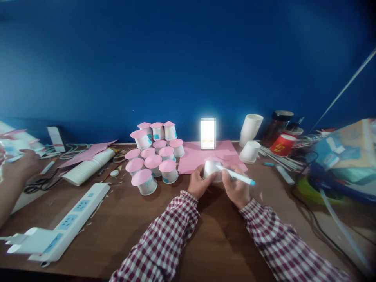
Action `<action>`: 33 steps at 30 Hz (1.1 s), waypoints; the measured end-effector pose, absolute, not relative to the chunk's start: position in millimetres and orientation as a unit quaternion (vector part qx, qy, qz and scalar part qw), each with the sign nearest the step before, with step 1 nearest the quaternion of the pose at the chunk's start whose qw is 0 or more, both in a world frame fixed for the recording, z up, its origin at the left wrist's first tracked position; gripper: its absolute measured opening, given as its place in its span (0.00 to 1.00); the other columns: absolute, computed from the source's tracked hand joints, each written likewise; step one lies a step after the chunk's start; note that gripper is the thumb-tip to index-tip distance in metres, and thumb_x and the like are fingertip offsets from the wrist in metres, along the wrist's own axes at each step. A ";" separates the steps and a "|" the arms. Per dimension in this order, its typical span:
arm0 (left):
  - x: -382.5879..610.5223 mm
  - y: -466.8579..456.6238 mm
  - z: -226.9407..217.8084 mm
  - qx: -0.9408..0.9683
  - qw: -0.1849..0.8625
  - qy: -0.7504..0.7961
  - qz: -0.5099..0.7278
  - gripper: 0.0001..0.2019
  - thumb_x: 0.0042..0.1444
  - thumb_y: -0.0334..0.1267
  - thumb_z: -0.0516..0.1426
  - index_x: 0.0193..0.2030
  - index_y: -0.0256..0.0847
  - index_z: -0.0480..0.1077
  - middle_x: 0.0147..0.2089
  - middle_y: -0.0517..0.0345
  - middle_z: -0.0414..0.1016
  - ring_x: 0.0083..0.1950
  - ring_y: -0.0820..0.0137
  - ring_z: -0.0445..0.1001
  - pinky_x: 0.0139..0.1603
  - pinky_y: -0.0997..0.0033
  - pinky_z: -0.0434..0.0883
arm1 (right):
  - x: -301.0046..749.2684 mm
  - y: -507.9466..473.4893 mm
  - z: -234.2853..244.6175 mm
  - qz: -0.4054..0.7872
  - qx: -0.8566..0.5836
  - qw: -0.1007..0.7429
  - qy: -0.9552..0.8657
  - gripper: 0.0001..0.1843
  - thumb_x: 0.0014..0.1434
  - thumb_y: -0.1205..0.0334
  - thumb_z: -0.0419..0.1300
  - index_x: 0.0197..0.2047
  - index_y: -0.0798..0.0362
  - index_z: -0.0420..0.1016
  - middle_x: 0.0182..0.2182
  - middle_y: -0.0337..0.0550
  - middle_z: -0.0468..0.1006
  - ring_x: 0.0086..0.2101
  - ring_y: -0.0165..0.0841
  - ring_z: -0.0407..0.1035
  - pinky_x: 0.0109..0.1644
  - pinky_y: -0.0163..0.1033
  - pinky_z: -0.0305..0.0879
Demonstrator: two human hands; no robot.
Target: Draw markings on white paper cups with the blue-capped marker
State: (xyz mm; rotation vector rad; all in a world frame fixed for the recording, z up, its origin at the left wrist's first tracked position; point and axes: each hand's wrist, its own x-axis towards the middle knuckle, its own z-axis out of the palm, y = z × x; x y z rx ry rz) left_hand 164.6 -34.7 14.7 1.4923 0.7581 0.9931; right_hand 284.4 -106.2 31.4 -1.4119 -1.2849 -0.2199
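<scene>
Between my hands stands an upside-down white paper cup (210, 168), with pink paper showing behind its upper edge. My left hand (199, 183) grips the cup's left side, thumb across its front. A white marker pen (239, 177) with a light-blue end is pinched in my right hand (238, 192), its tip pointing at the cup wall. Behind lies a pink paper sheet (189, 156). To the left is a group of several small white cups topped with pink paper discs (152, 161), with blue marks on their sides. A plain upturned white cup (250, 152) stands to the right.
A power strip (75, 219) lies front left, near a long stack of paper cups (88, 167). Another person's hand (17, 168) is at the far left. On the right are stacked white cups (251, 127), a red cup (282, 145), a blue cap (269, 164) and a plastic bag (346, 156).
</scene>
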 end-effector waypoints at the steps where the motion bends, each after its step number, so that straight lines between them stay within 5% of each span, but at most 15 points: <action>1: 164.5 -34.8 15.1 0.636 0.562 0.322 0.420 0.24 0.46 0.45 0.62 0.48 0.33 0.68 0.43 0.48 0.75 0.41 0.67 0.72 0.42 0.70 0.69 | 284.2 -106.3 31.6 -0.094 -0.604 0.572 -0.547 0.07 0.57 0.59 0.55 0.35 0.54 0.69 0.30 0.43 0.74 0.29 0.31 0.69 0.34 0.36 0.68; 33: 164.3 -32.7 16.4 0.628 0.574 0.312 0.423 0.21 0.49 0.44 0.60 0.48 0.34 0.70 0.45 0.48 0.75 0.45 0.63 0.73 0.45 0.67 0.70 | 284.7 -107.3 31.3 -0.062 -0.599 0.582 -0.547 0.06 0.56 0.59 0.55 0.35 0.53 0.69 0.30 0.43 0.74 0.30 0.32 0.70 0.34 0.37 0.68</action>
